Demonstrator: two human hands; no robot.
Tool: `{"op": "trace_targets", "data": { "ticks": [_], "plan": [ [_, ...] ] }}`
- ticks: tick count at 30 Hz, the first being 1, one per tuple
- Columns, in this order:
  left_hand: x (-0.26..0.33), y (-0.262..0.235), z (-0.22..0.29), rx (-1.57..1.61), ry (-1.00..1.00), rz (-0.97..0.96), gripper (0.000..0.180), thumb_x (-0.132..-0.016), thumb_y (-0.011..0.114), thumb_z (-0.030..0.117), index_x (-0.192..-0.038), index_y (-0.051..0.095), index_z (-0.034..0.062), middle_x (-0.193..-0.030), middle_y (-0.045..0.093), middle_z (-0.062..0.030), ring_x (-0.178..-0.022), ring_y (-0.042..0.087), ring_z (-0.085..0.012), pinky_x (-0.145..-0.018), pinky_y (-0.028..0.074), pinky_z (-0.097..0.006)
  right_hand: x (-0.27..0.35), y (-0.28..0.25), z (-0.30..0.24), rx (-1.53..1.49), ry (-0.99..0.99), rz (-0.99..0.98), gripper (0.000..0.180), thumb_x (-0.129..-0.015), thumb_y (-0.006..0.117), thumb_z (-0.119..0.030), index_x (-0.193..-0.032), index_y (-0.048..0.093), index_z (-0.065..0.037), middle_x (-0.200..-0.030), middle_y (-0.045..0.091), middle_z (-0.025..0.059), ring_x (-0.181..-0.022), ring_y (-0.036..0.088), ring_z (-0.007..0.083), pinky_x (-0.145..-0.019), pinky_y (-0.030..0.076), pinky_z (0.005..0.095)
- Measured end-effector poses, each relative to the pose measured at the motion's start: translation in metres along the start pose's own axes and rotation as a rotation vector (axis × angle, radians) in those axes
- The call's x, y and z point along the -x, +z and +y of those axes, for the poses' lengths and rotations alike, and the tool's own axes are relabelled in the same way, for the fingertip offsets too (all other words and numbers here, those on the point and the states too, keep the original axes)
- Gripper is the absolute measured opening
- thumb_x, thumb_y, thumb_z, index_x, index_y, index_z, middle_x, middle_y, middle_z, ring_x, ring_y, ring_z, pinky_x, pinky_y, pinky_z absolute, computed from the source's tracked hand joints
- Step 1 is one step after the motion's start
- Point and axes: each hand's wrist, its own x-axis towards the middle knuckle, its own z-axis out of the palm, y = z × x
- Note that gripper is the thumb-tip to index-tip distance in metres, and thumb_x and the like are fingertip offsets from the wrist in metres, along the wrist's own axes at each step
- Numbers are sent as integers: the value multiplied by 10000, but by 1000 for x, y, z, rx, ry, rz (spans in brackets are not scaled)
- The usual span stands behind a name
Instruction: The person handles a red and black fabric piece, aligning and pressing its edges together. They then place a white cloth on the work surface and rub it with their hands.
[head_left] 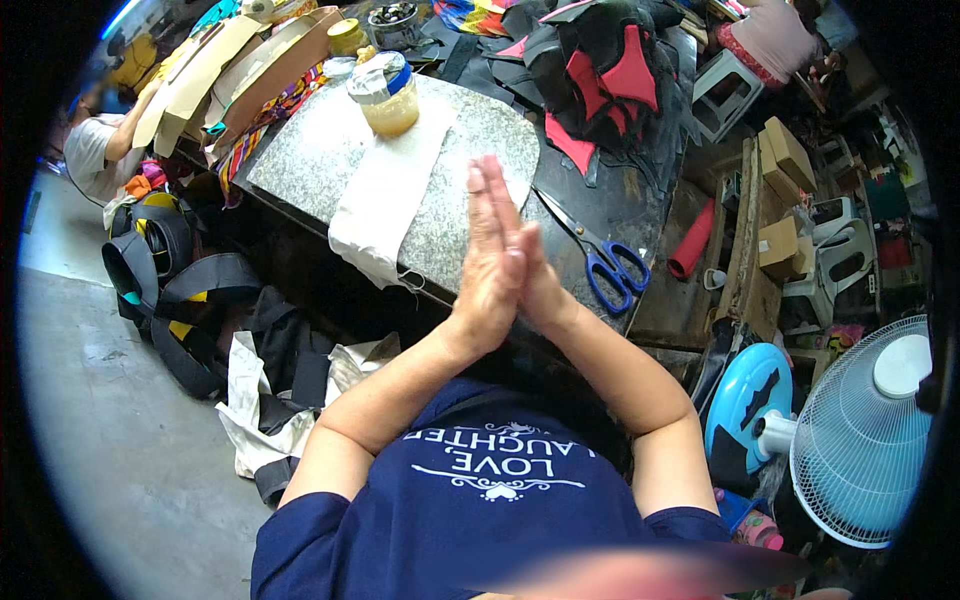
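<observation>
While your left hand [487, 262] and right hand [538, 278] press palm to palm, empty, the limp cream cloth [385, 195] at ten o'clock on the tabletop [300, 160] should lift lightly by its hem.

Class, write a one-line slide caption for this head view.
Left hand and right hand pressed palm to palm above a granite slab, blue-handled scissors alongside.

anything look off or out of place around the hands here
Nothing looks spilled or broken. The left hand and right hand are pressed palm to palm, holding nothing. The white cloth droops over the granite slab edge, and the blue-handled scissors lie open beside it.
</observation>
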Motion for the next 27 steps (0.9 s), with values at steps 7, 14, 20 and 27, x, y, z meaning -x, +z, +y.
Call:
{"op": "trace_targets", "data": {
  "ticks": [7, 14, 20, 27],
  "plan": [
    [23, 54, 12, 33, 26, -292, 978, -983, 420, 627, -1592, 16, -23, -1656, -34, -281, -1543, -62, -406, -1232, 1, -483, 31, -41, -10, -129, 146, 345, 983, -893, 166, -860, -1628, 135, -208, -1652, 230, 159, -1414, 416, 339, -1157, 282, 486],
    [1, 53, -4, -169, -24, -287, 817, -1018, 400, 523, -1595, 142, 4, -1657, 81, -265, -1539, 3, -442, -1213, 15, -578, 36, -41, 10, -398, 105, 356, 1052, -889, 258, -856, -1623, -31, -160, -1659, 162, 175, -1427, 366, 325, -1195, 239, 497],
    [-27, 56, -12, -206, -72, -229, 840, -1004, 429, 571, -1596, 187, 27, -1651, 160, -244, -1543, 49, -417, -1227, 31, -526, 38, -41, 8, -461, 98, 389, 1072, -862, 219, -881, -1622, 57, -142, -1656, 168, 186, -1473, 304, 392, -1231, 176, 523],
    [-2, 59, -10, -368, 40, -290, 924, -910, 575, 590, -1586, 254, 49, -1638, 195, -256, -1518, 74, -494, -1217, 93, -566, 43, -48, -1, -638, 146, 364, 1092, -851, 199, -893, -1619, 80, -127, -1656, 177, 185, -1478, 289, 405, -1230, 187, 532]
  ]
}}
